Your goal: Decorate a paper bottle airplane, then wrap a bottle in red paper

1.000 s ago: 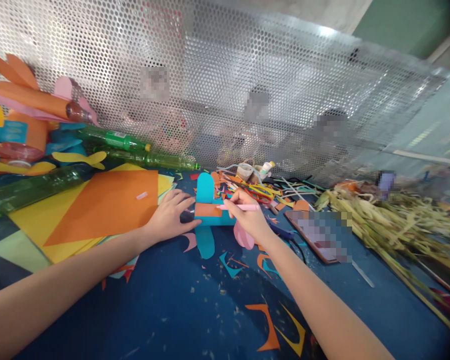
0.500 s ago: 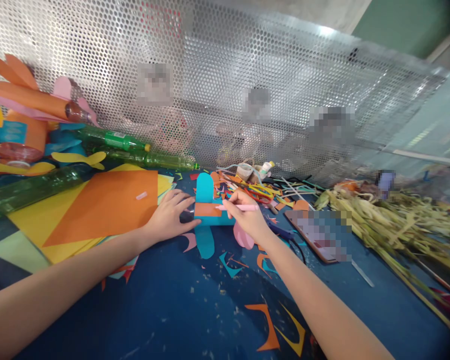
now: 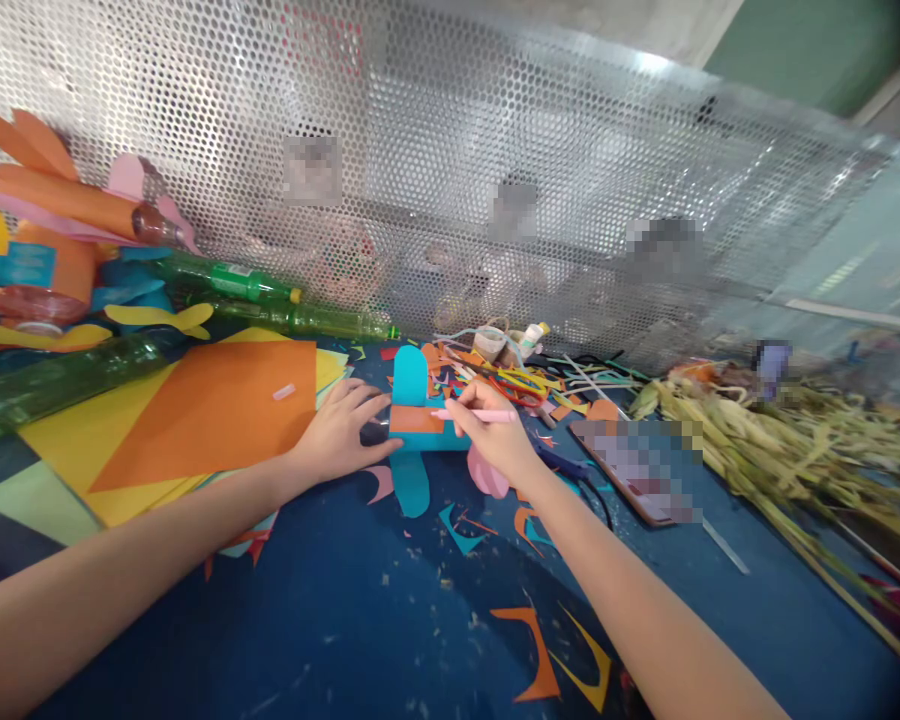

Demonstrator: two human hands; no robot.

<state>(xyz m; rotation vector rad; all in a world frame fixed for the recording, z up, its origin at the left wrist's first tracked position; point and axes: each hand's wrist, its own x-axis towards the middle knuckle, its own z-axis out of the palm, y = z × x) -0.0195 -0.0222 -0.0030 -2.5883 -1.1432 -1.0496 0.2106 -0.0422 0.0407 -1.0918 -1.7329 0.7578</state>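
Fingers of the right hand (image 3: 495, 438) are clamped on a pink pen (image 3: 493, 416), and its tip is at the orange strip (image 3: 409, 419) of the blue plane (image 3: 424, 442). This plane lies on the bench (image 3: 307, 620). Fingers of the left hand (image 3: 339, 425) are apart, around the plane's left end; whether they grip it, I cannot tell. Right of the plane lies a phone (image 3: 626, 475).
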